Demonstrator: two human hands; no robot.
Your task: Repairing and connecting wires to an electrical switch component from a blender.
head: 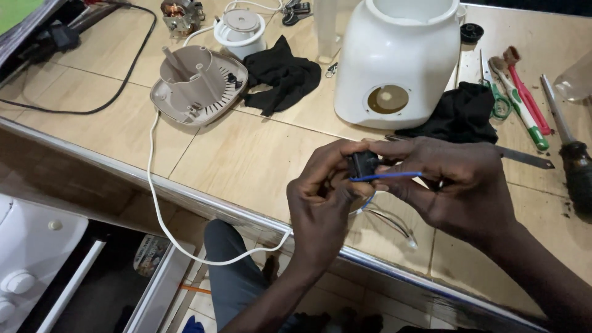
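Note:
My left hand [320,203] and my right hand [459,185] meet over the front edge of the tiled counter [246,154]. Between their fingertips sits a small black switch part [362,164]. A blue wire [388,176] runs from it across my right fingers. Thin white and dark wires [394,225] hang below my hands. A white cord [161,216] loops down off the counter toward my left wrist. Which fingers bear the part's weight is hidden.
A white appliance housing [394,61] stands behind my hands, with black cloths [283,74] [462,114] on either side. A beige base plate [197,86], a small motor [180,13], screwdrivers [524,98] [570,148], a metal blade [524,157] and a black cable [123,80] lie about.

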